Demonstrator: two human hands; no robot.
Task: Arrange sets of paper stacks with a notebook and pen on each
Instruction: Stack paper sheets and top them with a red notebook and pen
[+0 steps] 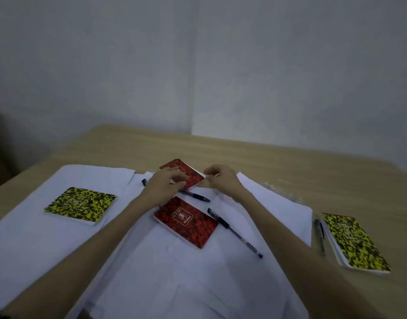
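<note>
Seemingly both hands [191, 180] touch the far red notebook [186, 172] between them.

Far red notebook [185, 173] half under the left hand [165, 184]; pen [144, 182] mostly hidden, too.

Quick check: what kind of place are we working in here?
Likely a plain office or study room: a wooden desk against bare white walls, with paper sheets, spiral notebooks and pens.
</note>
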